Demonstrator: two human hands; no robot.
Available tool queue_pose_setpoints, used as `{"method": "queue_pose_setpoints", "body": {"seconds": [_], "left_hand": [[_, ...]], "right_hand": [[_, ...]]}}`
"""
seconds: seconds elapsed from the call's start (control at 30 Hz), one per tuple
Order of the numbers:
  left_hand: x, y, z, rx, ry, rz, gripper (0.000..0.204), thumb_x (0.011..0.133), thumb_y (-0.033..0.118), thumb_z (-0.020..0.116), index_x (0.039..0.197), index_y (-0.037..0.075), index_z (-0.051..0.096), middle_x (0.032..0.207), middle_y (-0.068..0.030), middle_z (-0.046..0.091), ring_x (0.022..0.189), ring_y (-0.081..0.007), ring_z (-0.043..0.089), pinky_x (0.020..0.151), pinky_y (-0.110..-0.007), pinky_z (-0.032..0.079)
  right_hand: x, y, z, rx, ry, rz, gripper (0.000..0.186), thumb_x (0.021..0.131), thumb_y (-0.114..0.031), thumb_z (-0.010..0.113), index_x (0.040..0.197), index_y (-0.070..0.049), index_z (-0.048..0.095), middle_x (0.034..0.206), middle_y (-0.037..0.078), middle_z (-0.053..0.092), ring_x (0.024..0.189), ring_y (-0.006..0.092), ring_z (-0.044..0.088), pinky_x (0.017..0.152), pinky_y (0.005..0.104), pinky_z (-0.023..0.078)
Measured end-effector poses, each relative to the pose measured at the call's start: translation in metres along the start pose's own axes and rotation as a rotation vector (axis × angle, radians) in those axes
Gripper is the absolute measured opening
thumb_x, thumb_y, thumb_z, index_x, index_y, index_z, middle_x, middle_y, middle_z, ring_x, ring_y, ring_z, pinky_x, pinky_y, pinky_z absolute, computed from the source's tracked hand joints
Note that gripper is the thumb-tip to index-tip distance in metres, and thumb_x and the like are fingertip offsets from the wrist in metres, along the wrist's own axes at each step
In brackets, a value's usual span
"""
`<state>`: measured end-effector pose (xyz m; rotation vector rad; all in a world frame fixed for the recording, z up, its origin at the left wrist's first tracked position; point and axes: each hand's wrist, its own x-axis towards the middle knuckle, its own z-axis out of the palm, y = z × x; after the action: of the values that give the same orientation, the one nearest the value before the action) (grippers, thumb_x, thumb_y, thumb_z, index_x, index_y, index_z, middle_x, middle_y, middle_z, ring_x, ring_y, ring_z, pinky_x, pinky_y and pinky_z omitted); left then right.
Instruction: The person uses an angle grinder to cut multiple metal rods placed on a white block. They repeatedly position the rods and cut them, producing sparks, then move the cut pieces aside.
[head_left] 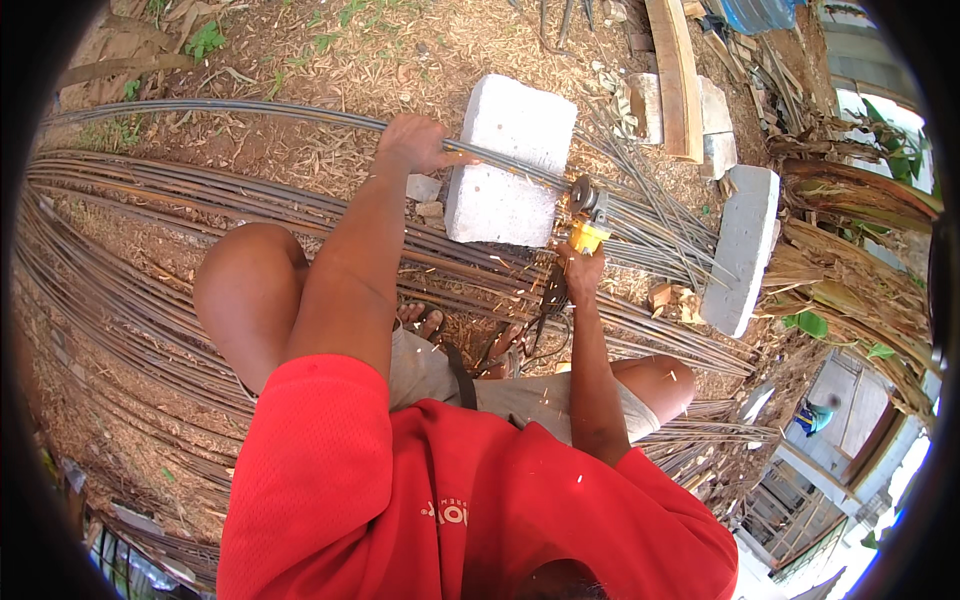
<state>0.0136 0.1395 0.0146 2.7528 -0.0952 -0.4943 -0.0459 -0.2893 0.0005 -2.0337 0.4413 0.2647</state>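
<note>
My left hand (413, 142) grips several long steel bars (280, 112) lying across a white concrete block (505, 210). My right hand (583, 270) is closed on a yellow angle grinder (588, 230), whose disc housing (588, 200) is at the bars just right of the block. Sparks fly down from it toward my legs, and a dark cord hangs below my hand. More bundled bars (180, 185) lie on the ground under and around me.
A second grey concrete block (738, 250) stands at right, with loose bars running toward it. Wooden planks (672, 90) and small blocks lie at upper right, beside banana trunks (850, 190). My bent legs are either side of my forearms. A pale structure (830, 420) is at lower right.
</note>
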Motion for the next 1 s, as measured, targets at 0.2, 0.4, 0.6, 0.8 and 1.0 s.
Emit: {"method": "queue_pose_setpoints", "body": {"seconds": [0.2,0.4,0.6,0.8,1.0], "left_hand": [[0.002,0.0,0.001,0.005,-0.022,-0.005,0.108,0.082,0.107,0.044,0.078,0.006,0.081,0.069,-0.0107,0.069,0.073,-0.0275,0.073,0.076,-0.045,0.06],[0.001,0.001,-0.003,-0.03,-0.06,-0.026,0.107,0.081,0.108,0.045,0.082,0.007,0.081,0.07,-0.0099,0.069,0.075,-0.0253,0.073,0.073,-0.043,0.06],[0.0,0.001,-0.002,-0.023,-0.014,-0.008,0.107,0.081,0.108,0.046,0.088,0.008,0.083,0.071,-0.0096,0.07,0.079,-0.0256,0.075,0.077,-0.046,0.059],[0.0,0.0,-0.001,-0.016,0.016,0.002,0.105,0.082,0.108,0.044,0.099,0.013,0.087,0.065,-0.0069,0.064,0.071,-0.0222,0.069,0.072,-0.043,0.057],[0.003,0.002,-0.005,0.007,-0.111,-0.027,0.105,0.083,0.108,0.042,0.1,0.014,0.087,0.063,-0.0061,0.063,0.069,-0.022,0.069,0.072,-0.043,0.057]], "right_hand": [[-0.004,-0.003,-0.001,0.036,-0.022,0.044,0.046,0.086,-0.001,0.085,0.126,-0.001,0.062,0.104,0.008,0.073,0.085,0.0187,0.073,0.07,0.0341,0.066],[-0.015,-0.009,0.003,0.298,0.02,0.015,0.04,0.084,-0.002,0.087,0.117,0.0,0.064,0.095,0.007,0.073,0.079,0.0153,0.068,0.061,0.0304,0.055],[-0.008,-0.003,0.004,-0.07,0.054,-0.045,0.038,0.084,-0.007,0.086,0.115,0.0,0.066,0.093,0.007,0.074,0.075,0.0169,0.069,0.065,0.0323,0.058],[-0.02,-0.018,0.003,0.007,0.023,-0.008,0.038,0.081,-0.006,0.088,0.111,0.001,0.066,0.093,0.007,0.073,0.074,0.0185,0.07,0.065,0.0338,0.061],[-0.023,-0.019,0.006,0.148,0.023,0.078,0.043,0.081,0.005,0.085,0.117,0.004,0.062,0.09,0.007,0.071,0.07,0.0154,0.066,0.06,0.0315,0.056]]}}
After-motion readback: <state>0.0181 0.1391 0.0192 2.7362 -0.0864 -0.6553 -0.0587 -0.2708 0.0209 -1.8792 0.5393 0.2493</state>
